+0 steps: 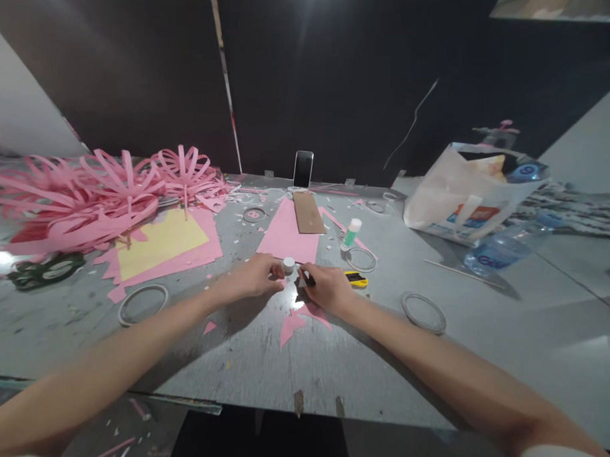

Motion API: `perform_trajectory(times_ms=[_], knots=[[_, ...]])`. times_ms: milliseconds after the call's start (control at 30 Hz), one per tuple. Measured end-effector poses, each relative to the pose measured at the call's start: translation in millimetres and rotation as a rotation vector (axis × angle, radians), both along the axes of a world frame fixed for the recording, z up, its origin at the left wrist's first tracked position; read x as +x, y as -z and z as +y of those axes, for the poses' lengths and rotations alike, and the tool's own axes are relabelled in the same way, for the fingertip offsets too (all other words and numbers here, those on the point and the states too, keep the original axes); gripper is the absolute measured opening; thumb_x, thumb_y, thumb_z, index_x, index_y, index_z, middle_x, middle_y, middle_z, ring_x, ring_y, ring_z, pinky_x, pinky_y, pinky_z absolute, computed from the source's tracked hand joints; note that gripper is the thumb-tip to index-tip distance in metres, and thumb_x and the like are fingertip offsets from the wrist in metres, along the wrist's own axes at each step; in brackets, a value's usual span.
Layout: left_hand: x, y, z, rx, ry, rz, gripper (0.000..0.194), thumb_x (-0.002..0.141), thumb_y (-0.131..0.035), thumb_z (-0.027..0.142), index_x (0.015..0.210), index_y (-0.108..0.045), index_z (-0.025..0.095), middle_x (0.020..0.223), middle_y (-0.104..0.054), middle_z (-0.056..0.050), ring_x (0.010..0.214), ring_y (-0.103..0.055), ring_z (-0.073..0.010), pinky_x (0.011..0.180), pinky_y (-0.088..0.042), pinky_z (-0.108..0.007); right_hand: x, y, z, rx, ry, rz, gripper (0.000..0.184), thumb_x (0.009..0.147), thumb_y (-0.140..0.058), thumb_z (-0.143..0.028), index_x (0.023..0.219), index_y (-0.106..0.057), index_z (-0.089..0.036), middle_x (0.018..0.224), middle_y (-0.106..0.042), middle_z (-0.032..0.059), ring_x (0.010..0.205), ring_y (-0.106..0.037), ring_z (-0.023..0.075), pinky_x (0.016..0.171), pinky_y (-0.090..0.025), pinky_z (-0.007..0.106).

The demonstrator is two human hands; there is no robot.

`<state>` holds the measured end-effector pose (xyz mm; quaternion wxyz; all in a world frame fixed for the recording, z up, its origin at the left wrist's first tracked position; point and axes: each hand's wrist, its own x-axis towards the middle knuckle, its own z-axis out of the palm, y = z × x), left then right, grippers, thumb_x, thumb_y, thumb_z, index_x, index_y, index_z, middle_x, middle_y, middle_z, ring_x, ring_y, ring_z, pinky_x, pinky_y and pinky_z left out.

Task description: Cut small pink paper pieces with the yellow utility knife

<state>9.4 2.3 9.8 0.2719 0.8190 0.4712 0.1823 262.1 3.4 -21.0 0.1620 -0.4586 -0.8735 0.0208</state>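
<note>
My left hand (pixel 256 275) hovers low over the table with fingers curled and a gap between thumb and fingertips. Beside those fingertips are a small white round cap (pixel 288 265) and a pink paper scrap. Wrapped in my right hand (pixel 329 287) is a yellow utility knife (pixel 356 279); its yellow end sticks out on the right, and a dark part shows near my fingertips. Just beyond both hands lies a pink paper sheet (pixel 284 238), partly under a brown cardboard piece (pixel 308 214). Pink offcuts (pixel 292 327) lie below my right hand.
A green glue stick (pixel 351 234) stands right of the cardboard, near a ring (pixel 360 260). Pink paper-strip loops (pixel 111 188), yellow paper (pixel 159 243) and green scissors (pixel 46 271) occupy the left. At right are a plastic bag (pixel 436 200) and water bottle (pixel 504 252). A phone (pixel 303 168) stands behind.
</note>
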Motion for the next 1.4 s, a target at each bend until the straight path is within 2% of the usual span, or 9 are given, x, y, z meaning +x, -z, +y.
perform_trajectory(times_ms=[300,400,500,633,733,867,1067,1267,1400], knots=[[-9,10.4,16,-0.102,-0.096,-0.078,0.020,0.083,-0.078,0.042,0.089,-0.075,0.023,0.086,-0.080,-0.004,0.077,-0.074,-0.0234,0.068,-0.048,-0.031,1,-1.0,-1,0.004,-0.009,0.008,0.024,0.093,-0.066,-0.013,0.113,-0.076,-0.022,0.093,-0.084,0.0052,0.075,-0.073,0.0212,0.065,-0.032,0.031],[-26,1.8,44,-0.108,-0.232,-0.098,0.022,0.078,-0.080,0.040,0.090,-0.077,0.021,0.081,-0.081,-0.005,0.076,-0.077,-0.0251,0.069,-0.053,-0.031,1,3.7,1,0.011,-0.020,0.016,0.022,0.094,-0.067,-0.015,0.112,-0.076,-0.023,0.093,-0.083,0.0044,0.075,-0.073,0.0213,0.065,-0.033,0.031],[-47,-14.0,83,0.036,-0.443,-0.060,0.023,0.078,-0.080,0.038,0.091,-0.079,0.020,0.084,-0.082,-0.007,0.086,-0.079,-0.0271,0.077,-0.056,-0.031,2,11.2,3,0.026,-0.018,0.040,0.019,0.096,-0.066,-0.017,0.111,-0.075,-0.024,0.094,-0.083,0.0032,0.075,-0.073,0.0207,0.066,-0.033,0.031],[-65,-28.0,128,0.106,-0.547,-0.071,0.020,0.078,-0.080,0.037,0.089,-0.080,0.020,0.083,-0.082,-0.006,0.090,-0.079,-0.0274,0.080,-0.055,-0.031,3,18.9,6,0.039,-0.031,0.060,0.019,0.094,-0.068,-0.016,0.109,-0.076,-0.025,0.097,-0.084,0.0022,0.077,-0.074,0.0203,0.066,-0.034,0.031],[-65,-26.7,152,0.082,-0.616,-0.064,0.017,0.075,-0.080,0.032,0.086,-0.079,0.019,0.075,-0.079,-0.005,0.085,-0.077,-0.0273,0.082,-0.055,-0.033,4,20.7,7,0.053,-0.038,0.062,0.017,0.095,-0.068,-0.018,0.109,-0.076,-0.025,0.097,-0.084,0.0025,0.077,-0.074,0.0207,0.066,-0.035,0.031],[-62,-18.8,169,0.075,-0.756,-0.043,0.021,0.071,-0.079,0.024,0.090,-0.078,0.015,0.086,-0.081,-0.010,0.095,-0.077,-0.0292,0.089,-0.056,-0.035,4,22.1,8,0.055,-0.054,0.050,0.017,0.093,-0.070,-0.017,0.108,-0.075,-0.025,0.097,-0.084,0.0016,0.078,-0.075,0.0204,0.066,-0.036,0.030],[-56,-11.7,155,0.198,-0.763,-0.065,0.040,0.080,-0.060,0.014,0.117,-0.076,0.011,0.130,-0.080,-0.014,0.119,-0.072,-0.0265,0.107,-0.050,-0.032,2,19.5,7,0.062,-0.047,0.024,0.019,0.093,-0.069,-0.016,0.108,-0.074,-0.025,0.099,-0.085,0.0013,0.080,-0.076,0.0205,0.065,-0.038,0.030],[-25,3.4,104,0.249,-0.419,-0.079,0.034,0.094,-0.054,0.026,0.116,-0.079,0.019,0.126,-0.081,-0.011,0.107,-0.074,-0.0257,0.104,-0.056,-0.036,1,12.2,4,0.047,-0.051,0.008,0.014,0.102,-0.064,-0.021,0.110,-0.075,-0.024,0.104,-0.086,0.0045,0.081,-0.075,0.0213,0.065,-0.036,0.031],[-6,22.7,63,0.209,-0.132,-0.052,0.032,0.100,-0.052,0.034,0.113,-0.079,0.022,0.129,-0.080,-0.012,0.123,-0.071,-0.0288,0.114,-0.052,-0.041,1,8.7,3,0.017,-0.047,0.024,0.013,0.097,-0.068,-0.017,0.107,-0.075,-0.023,0.098,-0.084,0.0041,0.080,-0.074,0.0217,0.066,-0.033,0.031]])
